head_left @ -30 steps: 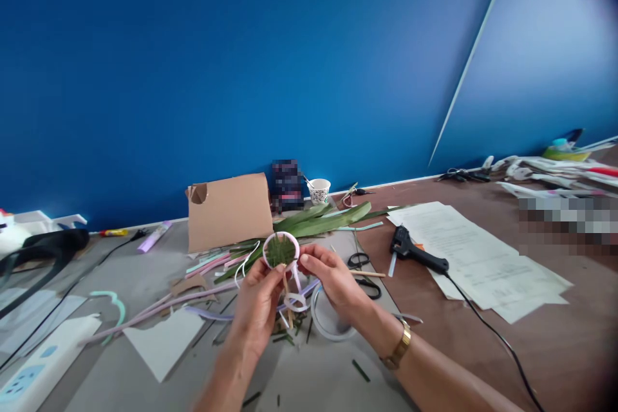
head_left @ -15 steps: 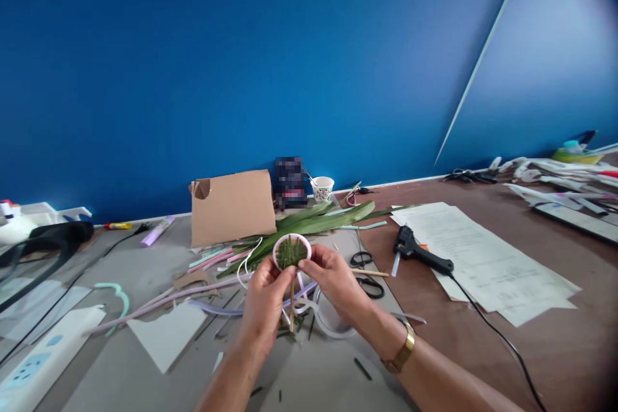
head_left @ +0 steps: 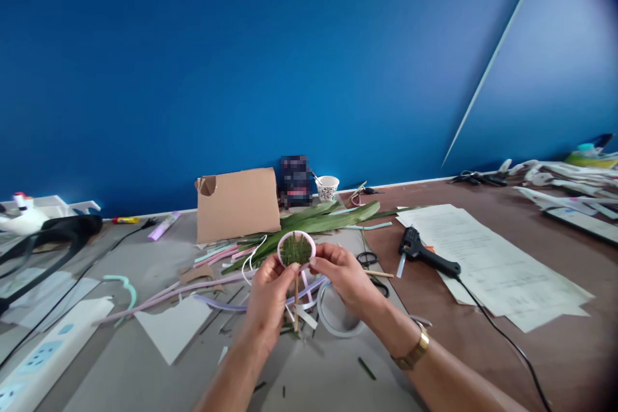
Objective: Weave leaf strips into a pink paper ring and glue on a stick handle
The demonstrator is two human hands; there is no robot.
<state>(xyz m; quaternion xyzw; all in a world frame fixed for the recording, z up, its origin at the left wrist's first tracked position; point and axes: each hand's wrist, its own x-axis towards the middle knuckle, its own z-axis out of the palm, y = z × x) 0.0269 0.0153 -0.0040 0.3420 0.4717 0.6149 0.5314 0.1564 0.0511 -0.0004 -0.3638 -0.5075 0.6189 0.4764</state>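
Observation:
A small round fan-shaped disc [head_left: 296, 249] with a pale pink rim and green leaf strips across its face is held up above the table. From its lower edge a thin wooden stick [head_left: 296, 312] points down. My left hand [head_left: 270, 290] pinches the disc's lower left edge, thumb in front. On the lower right rim, the thumb and fingers of my right hand [head_left: 345, 277] are closed as well. White ribbon [head_left: 306, 317] hangs by the stick. Beneath my right hand lies a roll of clear tape [head_left: 338, 322], partly covered.
Long green leaves [head_left: 318, 222] lie behind the disc, near a cardboard piece [head_left: 239, 206] and a paper cup [head_left: 327, 188]. Black scissors [head_left: 367, 259] are partly hidden behind my right hand. A corded glue gun [head_left: 427, 254] rests by paper sheets [head_left: 492, 264]. A power strip [head_left: 53, 347] sits front left.
The whole view has shifted slightly, so things appear a little further right. Both hands keep their hold on the disc, and the white ribbon below it hangs differently.

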